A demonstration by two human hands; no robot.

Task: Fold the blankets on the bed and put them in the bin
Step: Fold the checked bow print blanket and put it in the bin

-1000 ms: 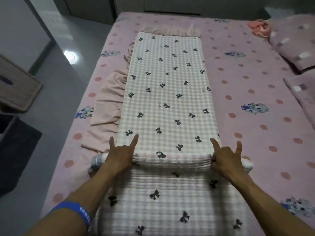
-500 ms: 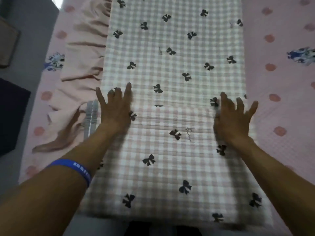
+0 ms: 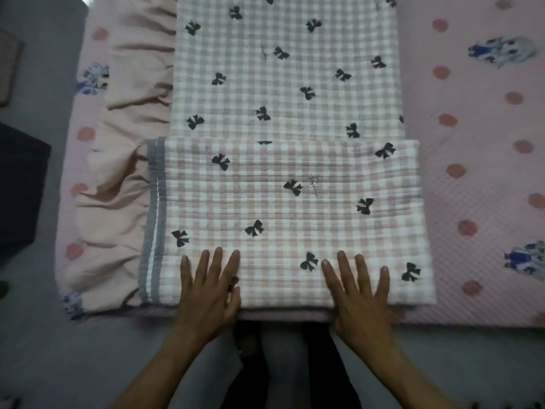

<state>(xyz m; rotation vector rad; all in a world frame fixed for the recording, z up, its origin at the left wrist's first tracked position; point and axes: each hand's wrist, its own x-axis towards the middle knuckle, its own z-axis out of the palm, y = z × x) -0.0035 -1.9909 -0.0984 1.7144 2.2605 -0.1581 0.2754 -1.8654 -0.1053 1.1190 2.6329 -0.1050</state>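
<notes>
Slid back from the blanket's (image 3: 283,184) folded flap to its near edge since half a second earlier. Left hand (image 3: 208,293) and right hand (image 3: 361,296) flat, fingers spread, gripping nothing. Blanket on the bed (image 3: 472,202), near end doubled over.

- Checked blanket (image 3: 283,184), frame centre: quilted cloth, matt, ribbed stitch lines, black bow print, grey woven trim (image 3: 154,219) at left edge.
- Bedsheet (image 3: 472,160), right: pink textured cloth, matt, dotted.
- Ruffled skirt (image 3: 118,160), left: smooth thin peach fabric, creased.
- Floor (image 3: 38,349), lower left: smooth grey, faint sheen.
</notes>
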